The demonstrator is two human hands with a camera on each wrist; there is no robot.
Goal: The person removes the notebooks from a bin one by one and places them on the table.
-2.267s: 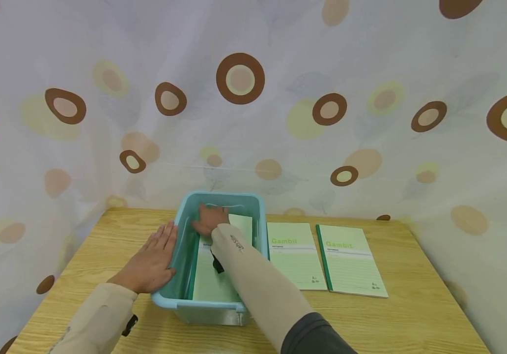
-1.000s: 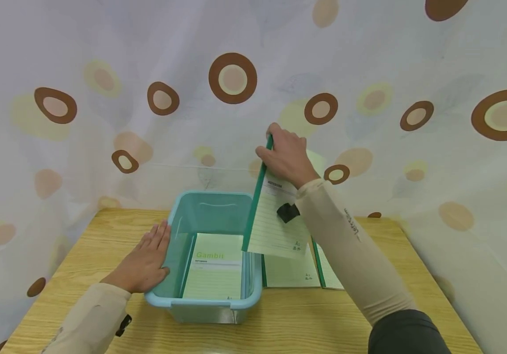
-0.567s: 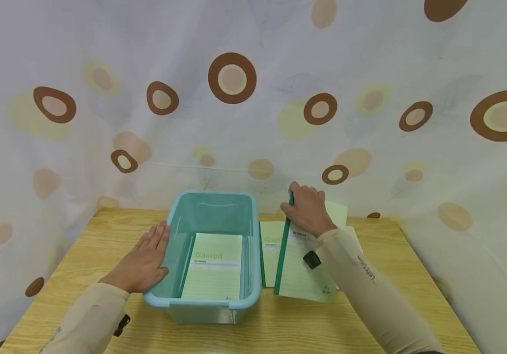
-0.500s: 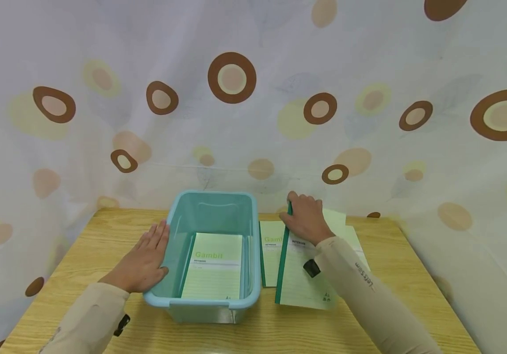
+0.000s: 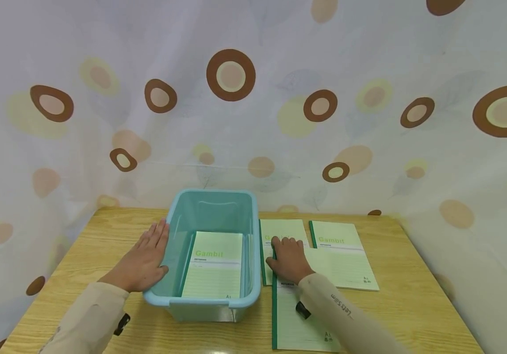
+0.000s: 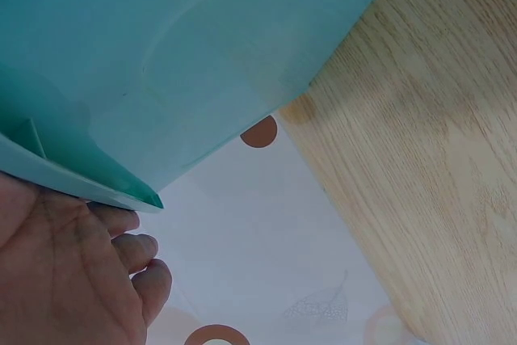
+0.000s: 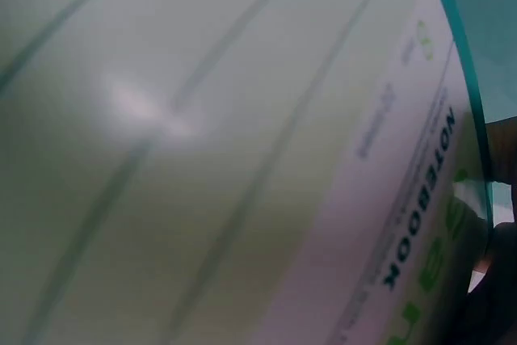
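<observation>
"So, lower left: what's the left hand [image 5: 145, 260] doing?"

"Fingers straight, not curled round anything; rests on the outer left side of the blue bin [image 5: 205, 313], ctr-left of frame, prob. to steady it. Inside, a bin notebook [image 5: 213, 268] lies face up, spine left, title legible."

"And right of that?"

"Second notebook [image 5: 282, 226], just beside the bin, partly covered. Overlapping it, lower ctr-right, the held notebook [image 5: 285, 319]: right hand [image 5: 290, 259] clamped on its upper spine edge, presumably b/c that's the stiffest grip. Can't tell if its lower end touches the table [image 5: 417, 300]."

"Far right?"

"Last notebook [image 5: 352, 263], flat, nr the table's back edge, lower left corner hidden behind the held one; spine left too, seemingly for easy pickup."
</observation>
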